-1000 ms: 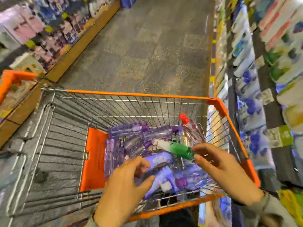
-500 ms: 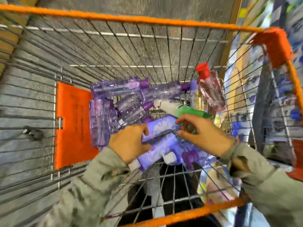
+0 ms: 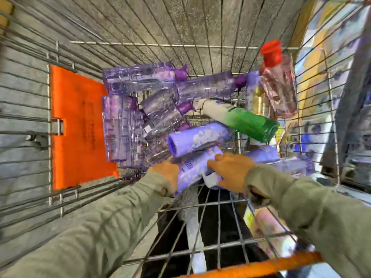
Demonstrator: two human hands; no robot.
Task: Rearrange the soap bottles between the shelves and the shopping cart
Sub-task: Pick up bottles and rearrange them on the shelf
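Head view looks straight down into a wire shopping cart with orange trim (image 3: pixel 261 266), where a heap of soap bottles lies on the mesh floor. Most are clear violet plastic bottles with purple caps (image 3: pixel 138 77), piled crosswise beside an orange plastic flap (image 3: pixel 78 127); among them lie a white-and-green bottle (image 3: pixel 243 119), slanting over the others, and a clear pink bottle with a red cap (image 3: pixel 278 85) leaning upright against the right wall.

Both hands are down at the near end of the pile, on an opaque lavender bottle with a white cap (image 3: pixel 193 169). The left hand (image 3: pixel 167 175) is pressed against its left side, its fingers hidden behind the bottle (so whether they actually grip it I cannot tell). The right hand (image 3: pixel 229 172) lies over the cap end, fingers curled loosely around it, apparently taking hold.

Judging by the load, the cart is well stocked, and nothing has left it in this moment. The blurred store shelves (image 3: pixel 329 57) stand just beside the cart on the right; whichever bottles belong there remain to be carried over, starting, it seems, with this lavender one.
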